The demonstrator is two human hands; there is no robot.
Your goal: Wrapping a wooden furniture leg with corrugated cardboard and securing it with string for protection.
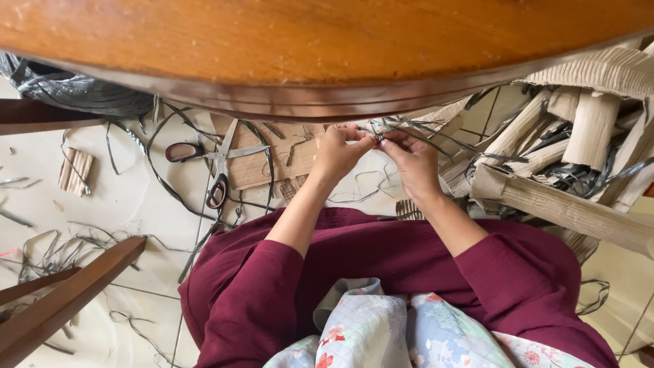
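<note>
Pinching thin grey strips (402, 133) between both hands, left hand (338, 153) and right hand (412, 163) closing fingertip to fingertip for fine control | strips held just under table edge (306, 102) | scissors (214, 163) lying on floor cardboard (262, 160), near left hand

No labels, signs or screens show here — only packaging material. Rolled tubes of brown corrugated cardboard (572, 136) lie piled on the floor at the right, under the table edge. A flat brown cardboard sheet (262, 160) lies at centre-left — a small ridged cardboard scrap (75, 170) sits far left.
</note>
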